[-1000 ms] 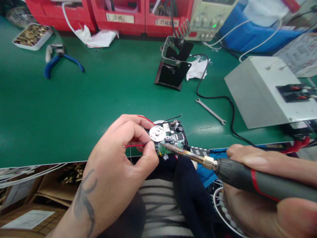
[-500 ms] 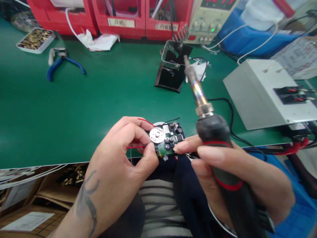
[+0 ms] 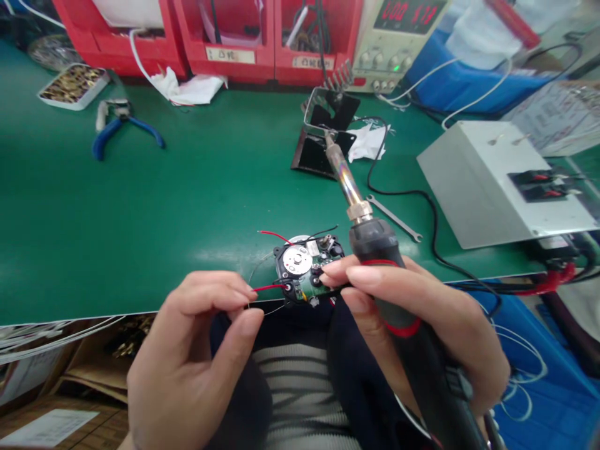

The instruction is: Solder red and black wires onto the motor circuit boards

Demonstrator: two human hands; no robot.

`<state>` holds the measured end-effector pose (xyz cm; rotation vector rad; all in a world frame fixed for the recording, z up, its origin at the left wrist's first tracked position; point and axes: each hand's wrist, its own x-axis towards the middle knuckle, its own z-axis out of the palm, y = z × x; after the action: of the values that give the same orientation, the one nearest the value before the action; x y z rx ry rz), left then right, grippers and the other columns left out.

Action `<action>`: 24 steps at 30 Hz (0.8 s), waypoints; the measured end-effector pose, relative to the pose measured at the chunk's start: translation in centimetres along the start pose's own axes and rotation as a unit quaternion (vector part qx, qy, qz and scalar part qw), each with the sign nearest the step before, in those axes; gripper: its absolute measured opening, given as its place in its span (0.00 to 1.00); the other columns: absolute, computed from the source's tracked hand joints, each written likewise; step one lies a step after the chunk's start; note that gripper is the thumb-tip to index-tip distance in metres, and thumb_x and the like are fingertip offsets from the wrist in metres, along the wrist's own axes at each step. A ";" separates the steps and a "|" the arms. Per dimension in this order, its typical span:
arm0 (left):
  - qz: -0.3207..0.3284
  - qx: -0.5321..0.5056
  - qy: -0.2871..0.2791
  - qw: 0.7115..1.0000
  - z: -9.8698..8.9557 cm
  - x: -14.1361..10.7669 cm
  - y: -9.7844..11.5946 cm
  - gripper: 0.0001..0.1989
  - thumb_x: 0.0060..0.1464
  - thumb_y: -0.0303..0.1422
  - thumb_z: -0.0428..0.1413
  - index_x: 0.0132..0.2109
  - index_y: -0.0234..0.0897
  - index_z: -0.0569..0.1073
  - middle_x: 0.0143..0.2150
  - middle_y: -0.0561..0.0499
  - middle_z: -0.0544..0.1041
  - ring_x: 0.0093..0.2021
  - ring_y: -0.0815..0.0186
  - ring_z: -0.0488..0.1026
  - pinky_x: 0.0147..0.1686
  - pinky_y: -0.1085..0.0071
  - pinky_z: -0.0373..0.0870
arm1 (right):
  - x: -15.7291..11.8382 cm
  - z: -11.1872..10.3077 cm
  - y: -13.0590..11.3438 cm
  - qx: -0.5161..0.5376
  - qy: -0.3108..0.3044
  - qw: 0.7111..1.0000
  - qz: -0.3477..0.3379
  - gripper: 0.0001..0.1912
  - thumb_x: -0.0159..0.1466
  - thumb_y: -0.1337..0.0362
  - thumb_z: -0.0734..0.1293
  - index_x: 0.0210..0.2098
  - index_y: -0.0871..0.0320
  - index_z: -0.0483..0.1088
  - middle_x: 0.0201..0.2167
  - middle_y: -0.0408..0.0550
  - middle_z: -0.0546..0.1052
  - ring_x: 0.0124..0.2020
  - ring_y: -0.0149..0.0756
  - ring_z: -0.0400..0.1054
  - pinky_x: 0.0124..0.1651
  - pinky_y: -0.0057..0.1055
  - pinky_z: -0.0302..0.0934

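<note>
My left hand (image 3: 201,350) is curled at the left of a small round-ended circuit board assembly (image 3: 316,289), its fingertips at the free end of a red wire (image 3: 269,288). The wire's tip is hidden by the fingers. On the board sit a silver disc-shaped motor (image 3: 297,259) and small black parts. A second red wire and a black wire rise from its far side. My right hand (image 3: 435,319) is wrapped round a soldering iron (image 3: 379,244), tip pointing up and away from the board. Its fingertips touch the board's right side.
A black iron stand (image 3: 309,153) lies beyond the iron's tip. A wrench (image 3: 396,219) and a grey metal box (image 3: 492,194) are to the right. Blue-handled pliers (image 3: 107,134) and a tray of brass parts (image 3: 75,87) lie far left. Red bins (image 3: 225,59) line the back.
My left hand has let go of the board and moved left to the red wire's end. The iron has shifted left and its tip now overlaps the stand in view.
</note>
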<state>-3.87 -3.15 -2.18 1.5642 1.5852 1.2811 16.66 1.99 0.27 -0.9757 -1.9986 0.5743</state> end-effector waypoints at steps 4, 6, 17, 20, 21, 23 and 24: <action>0.154 0.184 -0.147 0.960 0.8 -0.3 -1.5 0.08 0.64 0.24 0.58 0.46 0.41 0.72 0.43 0.52 0.81 0.42 0.65 0.80 0.43 0.72 0.79 | 0.5 -0.2 -0.1 -0.034 0.036 0.999 -0.013 0.24 0.66 0.79 0.67 0.56 0.50 0.70 0.49 0.39 0.82 0.44 0.29 0.80 0.54 0.27 0.77; 0.198 0.244 -0.156 0.937 1.6 -0.3 -2.6 0.05 0.64 0.24 0.57 0.45 0.39 0.71 0.40 0.48 0.82 0.38 0.59 0.80 0.37 0.66 0.79 | 0.5 0.0 -0.3 -0.043 0.050 0.998 -0.008 0.22 0.67 0.79 0.67 0.55 0.50 0.70 0.50 0.39 0.82 0.43 0.28 0.80 0.55 0.25 0.76; -0.090 -0.043 -0.114 0.988 -4.8 1.3 -2.4 0.04 0.66 0.33 0.60 0.45 0.42 0.79 0.25 0.55 0.76 0.26 0.67 0.77 0.27 0.77 0.74 | -0.1 0.5 1.8 -0.080 0.015 0.994 -0.066 0.27 0.66 0.76 0.70 0.62 0.53 0.67 0.53 0.46 0.81 0.52 0.32 0.79 0.55 0.24 0.75; -0.180 -0.239 0.092 0.950 -6.9 2.1 -2.2 0.04 0.61 0.35 0.67 0.40 0.40 0.82 0.26 0.55 0.74 0.23 0.74 0.69 0.26 0.80 0.71 | 0.3 0.8 2.1 -0.114 0.044 0.988 -0.097 0.26 0.66 0.74 0.71 0.61 0.54 0.68 0.50 0.47 0.82 0.48 0.32 0.80 0.53 0.22 0.74; -0.166 -0.269 0.149 0.937 -7.3 2.5 -2.2 0.05 0.59 0.35 0.68 0.38 0.40 0.82 0.29 0.54 0.75 0.24 0.76 0.67 0.27 0.81 0.70 | 0.3 0.8 2.4 -0.127 0.052 0.985 -0.101 0.26 0.66 0.74 0.71 0.62 0.54 0.68 0.51 0.48 0.82 0.48 0.33 0.80 0.52 0.22 0.75; -0.120 -0.287 0.211 0.927 -7.8 3.4 -2.4 0.07 0.57 0.37 0.70 0.38 0.41 0.82 0.36 0.53 0.78 0.25 0.77 0.65 0.27 0.81 0.70 | 0.2 0.7 3.3 -0.136 0.046 0.984 -0.102 0.25 0.67 0.70 0.71 0.62 0.53 0.69 0.52 0.48 0.82 0.50 0.34 0.80 0.49 0.21 0.76; -0.097 -0.292 0.237 0.921 -8.0 3.9 -2.6 0.09 0.55 0.38 0.71 0.38 0.41 0.82 0.37 0.52 0.78 0.26 0.77 0.64 0.27 0.80 0.70 | 0.1 0.5 4.0 -0.139 0.030 0.986 -0.092 0.24 0.67 0.67 0.72 0.62 0.52 0.69 0.52 0.46 0.82 0.51 0.34 0.80 0.48 0.21 0.76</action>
<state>-12.76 -0.94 -0.53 0.7421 1.3790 1.8882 17.90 4.42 -2.71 -0.9448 -2.1220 0.1654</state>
